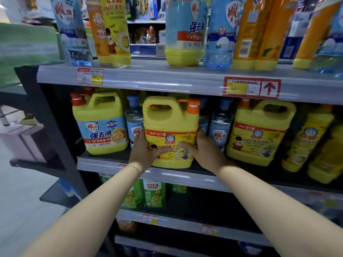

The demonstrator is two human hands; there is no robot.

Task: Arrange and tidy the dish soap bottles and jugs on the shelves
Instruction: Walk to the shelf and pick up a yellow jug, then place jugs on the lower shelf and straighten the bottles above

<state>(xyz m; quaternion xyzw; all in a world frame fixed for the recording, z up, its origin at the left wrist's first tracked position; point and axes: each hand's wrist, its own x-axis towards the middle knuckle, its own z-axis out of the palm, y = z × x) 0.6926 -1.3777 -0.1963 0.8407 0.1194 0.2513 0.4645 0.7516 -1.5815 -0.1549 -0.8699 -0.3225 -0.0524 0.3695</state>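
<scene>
A yellow dish soap jug with an orange pump cap stands upright at the front edge of the middle shelf. My left hand grips its lower left side and my right hand its lower right side, thumbs across the label. Left of it stands a yellow jug with a blue label; behind it are clear blue pump bottles. To the right sits another yellow jug, and beyond it slim yellow bottles lean.
The top shelf carries tall blue and yellow-orange bottles. Green bottles stand on the shelf below my arms. A red price tag with an arrow hangs on the top shelf edge. An aisle floor lies at the left.
</scene>
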